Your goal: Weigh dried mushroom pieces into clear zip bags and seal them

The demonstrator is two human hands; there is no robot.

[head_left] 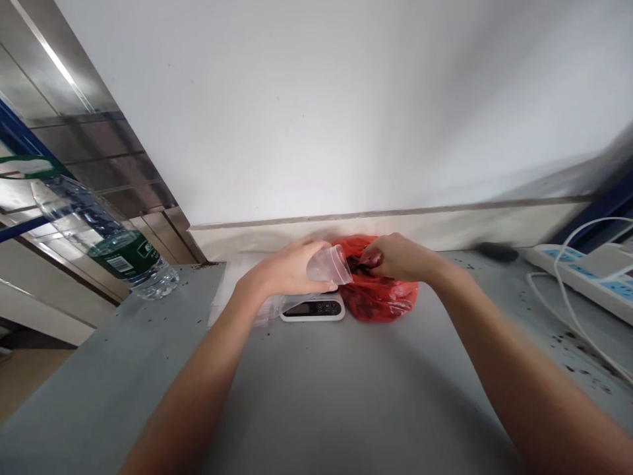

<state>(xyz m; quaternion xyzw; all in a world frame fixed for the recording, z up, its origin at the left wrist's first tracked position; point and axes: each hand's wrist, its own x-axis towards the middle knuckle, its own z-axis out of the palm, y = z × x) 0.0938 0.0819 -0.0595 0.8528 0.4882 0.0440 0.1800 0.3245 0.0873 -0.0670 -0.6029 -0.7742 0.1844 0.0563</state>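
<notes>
My left hand (284,270) is closed around a small clear plastic bag (330,265), holding it just above a small white digital scale (313,308). My right hand (395,256) is pinched together at the mouth of a red plastic bag (378,295) that lies on the grey table (316,382). Dark bits show between its fingertips, right beside the clear bag's opening. The red bag sits directly right of the scale.
A clear water bottle with a green label (106,241) stands at the table's left back corner. A stack of clear bags (225,290) lies left of the scale. A white power strip (583,277) with cables sits at the right. Dark crumbs dot the table's right side.
</notes>
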